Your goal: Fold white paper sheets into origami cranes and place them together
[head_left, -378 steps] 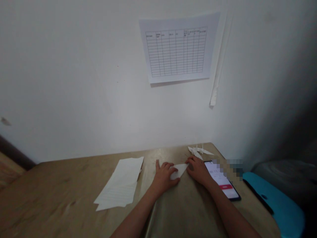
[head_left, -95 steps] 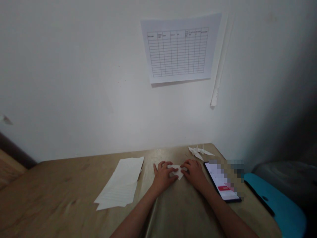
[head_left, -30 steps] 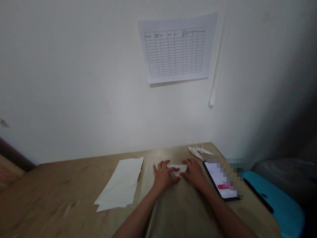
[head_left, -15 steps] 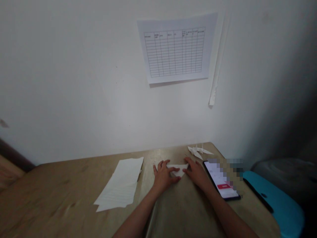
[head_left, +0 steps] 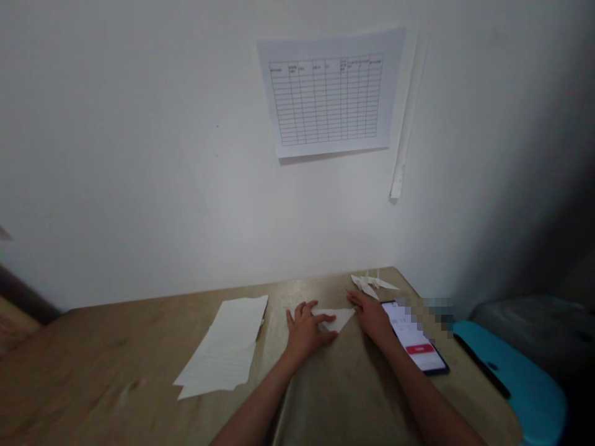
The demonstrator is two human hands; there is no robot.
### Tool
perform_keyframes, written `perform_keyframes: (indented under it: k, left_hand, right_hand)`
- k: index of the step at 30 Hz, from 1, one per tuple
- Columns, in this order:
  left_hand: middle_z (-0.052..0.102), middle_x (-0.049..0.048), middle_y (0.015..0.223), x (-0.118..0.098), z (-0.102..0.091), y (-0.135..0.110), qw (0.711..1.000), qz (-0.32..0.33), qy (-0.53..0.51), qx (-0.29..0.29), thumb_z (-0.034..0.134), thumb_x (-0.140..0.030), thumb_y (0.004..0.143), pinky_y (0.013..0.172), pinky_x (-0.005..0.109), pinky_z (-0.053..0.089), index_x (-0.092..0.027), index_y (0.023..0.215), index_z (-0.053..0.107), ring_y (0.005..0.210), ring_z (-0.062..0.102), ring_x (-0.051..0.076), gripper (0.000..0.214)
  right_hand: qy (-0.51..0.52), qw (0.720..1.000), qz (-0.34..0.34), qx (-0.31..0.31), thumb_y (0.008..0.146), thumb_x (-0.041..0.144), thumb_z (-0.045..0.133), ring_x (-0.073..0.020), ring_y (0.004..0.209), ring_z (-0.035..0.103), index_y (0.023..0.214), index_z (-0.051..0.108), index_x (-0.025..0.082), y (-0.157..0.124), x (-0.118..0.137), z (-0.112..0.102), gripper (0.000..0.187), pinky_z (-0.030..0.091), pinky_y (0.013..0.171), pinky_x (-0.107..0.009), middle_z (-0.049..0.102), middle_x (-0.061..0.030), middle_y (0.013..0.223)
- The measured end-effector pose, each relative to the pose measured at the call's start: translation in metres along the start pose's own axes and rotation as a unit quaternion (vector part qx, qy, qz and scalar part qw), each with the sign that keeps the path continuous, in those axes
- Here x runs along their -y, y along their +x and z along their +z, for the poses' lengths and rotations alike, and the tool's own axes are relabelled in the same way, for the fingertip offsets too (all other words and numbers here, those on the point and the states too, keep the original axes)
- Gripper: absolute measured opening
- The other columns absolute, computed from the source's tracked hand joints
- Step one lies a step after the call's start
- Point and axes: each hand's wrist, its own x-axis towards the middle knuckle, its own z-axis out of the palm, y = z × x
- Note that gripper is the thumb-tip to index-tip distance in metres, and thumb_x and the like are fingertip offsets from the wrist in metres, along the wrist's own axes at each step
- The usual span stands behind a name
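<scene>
A small white paper folded into a triangle lies flat on the wooden table. My left hand rests on its left part with fingers spread, pressing it down. My right hand lies at the triangle's right corner, fingers stretched forward on the table. Neither hand grips anything.
A stack of white sheets lies left of my hands. Folded paper cranes sit by the wall. A lit phone lies to the right, beside a blue object. A printed grid sheet hangs on the wall.
The folded paper now shows as a wider triangle pointing right. My right hand has slid right and back off the paper to its corner. My left hand has stayed put.
</scene>
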Motion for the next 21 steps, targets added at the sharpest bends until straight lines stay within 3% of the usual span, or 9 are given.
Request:
perform_keyframes:
  k: [8, 21]
  left_hand:
    - [0.043, -0.0003, 0.158, 0.0014, -0.0003, -0.0018, 1.0, 0.01, -0.002, -0.001, 0.078, -0.059, 0.073, 0.119, 0.071, -0.001, -0.05, 0.118, 0.072, 0.151, 0.025, 0.037, 0.046]
    - [0.042, 0.0009, 0.158, 0.003, -0.0002, -0.0027, 0.999, 0.033, 0.023, -0.001, 0.064, -0.054, 0.089, 0.12, 0.07, 0.001, -0.05, 0.126, 0.067, 0.152, 0.023, 0.035, 0.037]
  right_hand:
    - [-0.015, 1.0, 0.021, -0.016, 0.093, 0.019, 0.043, -0.0197, 0.119, 0.066, 0.128, 0.068, 0.03, 0.0006, 0.0026, -0.0051, 0.045, 0.05, 0.101, -0.031, 0.074, 0.0002, 0.125]
    - [-0.028, 0.999, -0.024, -0.016, 0.091, 0.018, 0.046, -0.023, 0.122, 0.064, 0.129, 0.067, 0.024, -0.0052, 0.0061, -0.0048, 0.043, 0.045, 0.109, -0.037, 0.072, -0.0063, 0.127]
